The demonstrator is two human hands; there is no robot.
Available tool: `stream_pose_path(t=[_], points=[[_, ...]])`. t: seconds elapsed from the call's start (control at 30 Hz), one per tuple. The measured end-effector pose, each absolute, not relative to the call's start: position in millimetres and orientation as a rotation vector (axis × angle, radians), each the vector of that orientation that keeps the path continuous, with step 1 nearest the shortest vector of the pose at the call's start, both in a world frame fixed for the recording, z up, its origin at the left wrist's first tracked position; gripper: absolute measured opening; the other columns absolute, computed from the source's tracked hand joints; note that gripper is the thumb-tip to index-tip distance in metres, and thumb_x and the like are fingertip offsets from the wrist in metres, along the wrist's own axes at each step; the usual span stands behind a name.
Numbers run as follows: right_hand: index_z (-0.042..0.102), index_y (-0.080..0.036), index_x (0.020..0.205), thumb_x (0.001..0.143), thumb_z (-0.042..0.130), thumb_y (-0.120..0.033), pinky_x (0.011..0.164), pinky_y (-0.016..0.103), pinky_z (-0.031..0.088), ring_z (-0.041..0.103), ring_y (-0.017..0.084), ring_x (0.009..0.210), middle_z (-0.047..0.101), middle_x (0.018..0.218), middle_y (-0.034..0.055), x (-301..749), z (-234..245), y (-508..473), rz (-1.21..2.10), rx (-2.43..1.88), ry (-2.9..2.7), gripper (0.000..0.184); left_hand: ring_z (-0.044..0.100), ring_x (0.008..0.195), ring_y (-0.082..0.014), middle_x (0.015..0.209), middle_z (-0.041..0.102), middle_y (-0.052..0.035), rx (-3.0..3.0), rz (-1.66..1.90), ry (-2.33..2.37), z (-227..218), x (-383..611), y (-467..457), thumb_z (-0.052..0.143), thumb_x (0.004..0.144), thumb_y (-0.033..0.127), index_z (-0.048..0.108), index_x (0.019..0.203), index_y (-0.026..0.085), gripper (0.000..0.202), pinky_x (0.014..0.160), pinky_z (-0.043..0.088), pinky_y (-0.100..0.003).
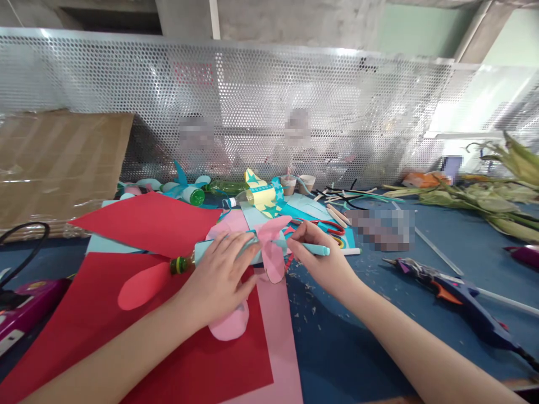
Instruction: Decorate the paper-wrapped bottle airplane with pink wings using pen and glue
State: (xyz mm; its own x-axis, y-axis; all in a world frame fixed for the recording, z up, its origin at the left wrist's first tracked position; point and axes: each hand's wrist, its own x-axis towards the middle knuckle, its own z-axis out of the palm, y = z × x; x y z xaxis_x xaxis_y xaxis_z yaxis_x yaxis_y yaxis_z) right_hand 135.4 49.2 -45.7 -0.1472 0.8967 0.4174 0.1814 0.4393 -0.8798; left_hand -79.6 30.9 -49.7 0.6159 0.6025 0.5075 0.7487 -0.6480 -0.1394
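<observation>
My left hand (219,275) lies wrapped over a plastic bottle (202,252) covered in light blue paper, lying on its side with a green cap end at the left. Pink paper wing shapes (272,247) stick out from the bottle, and a red paper blade (141,286) sits at its cap end. My right hand (322,258) is closed around a light blue pen-like tool (315,248), its tip at the pink wing. Red paper sheets (96,314) and a pink sheet (280,336) lie under the bottle.
A blue glue gun (458,303) lies at the right on the blue table (362,336). Finished bottle planes (256,196), red scissors (332,225), sticks and small cups lie behind. Cardboard (59,163) leans at left, corn husks (484,202) at right, a purple tool (25,306) at far left. A perforated metal screen stands behind.
</observation>
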Motion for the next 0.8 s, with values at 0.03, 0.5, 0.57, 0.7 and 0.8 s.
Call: stream_pose_path(t=[0.03, 0.5, 0.57, 0.7, 0.8], points=[[0.044, -0.022, 0.072, 0.08, 0.057, -0.03, 0.055, 0.025, 0.036, 0.045, 0.012, 0.058, 0.05, 0.065, -0.0035, 135.4, -45.6, 49.2, 0.828, -0.963, -1.614, 0.017, 0.049, 0.121, -0.0344, 0.13, 0.055, -0.0172, -2.506, -0.613, -1.087, -49.8, -79.7, 31.0, 0.05, 0.089, 0.028, 0.052, 0.127, 0.015, 0.041, 0.102, 0.037, -0.059], [0.044, -0.022, 0.071, 0.08, 0.057, -0.03, 0.055, 0.025, 0.036, 0.045, 0.012, 0.058, 0.05, 0.064, -0.0039, 135.1, -45.0, 49.2, 0.842, -0.954, -1.611, 0.017, 0.05, 0.121, -0.0348, 0.131, 0.054, -0.0187, -2.486, -0.554, -1.08, -49.3, -79.7, 30.9, 0.05, 0.088, 0.026, 0.052, 0.128, 0.013, 0.042, 0.102, 0.038, -0.06], [0.044, -0.022, 0.071, 0.079, 0.057, -0.03, 0.054, 0.025, 0.036, 0.045, 0.012, 0.057, 0.051, 0.065, -0.0037, 135.3, -45.3, 49.3, 0.836, -0.957, -1.615, 0.017, 0.05, 0.121, -0.0348, 0.13, 0.055, -0.0184, -2.488, -0.556, -1.079, -49.1, -79.6, 30.9, 0.05, 0.088, 0.026, 0.052, 0.128, 0.014, 0.041, 0.102, 0.038, -0.06], [0.043, -0.022, 0.072, 0.079, 0.057, -0.031, 0.053, 0.025, 0.035, 0.044, 0.011, 0.056, 0.05, 0.064, -0.004, 135.0, -45.5, 49.5, 0.834, -0.956, -1.611, 0.017, 0.05, 0.12, -0.0348, 0.13, 0.055, -0.0183, -2.483, -0.552, -1.083, -48.8, -79.2, 30.7, 0.051, 0.088, 0.026, 0.051, 0.128, 0.014, 0.042, 0.101, 0.038, -0.06], [0.043, -0.022, 0.07, 0.079, 0.057, -0.031, 0.053, 0.025, 0.035, 0.044, 0.011, 0.055, 0.05, 0.062, -0.0045, 134.8, -45.2, 49.1, 0.836, -0.962, -1.614, 0.018, 0.049, 0.121, -0.0341, 0.131, 0.055, -0.0175, -2.488, -0.554, -1.092, -48.9, -79.2, 30.7, 0.05, 0.088, 0.026, 0.051, 0.128, 0.015, 0.041, 0.102, 0.038, -0.059]])
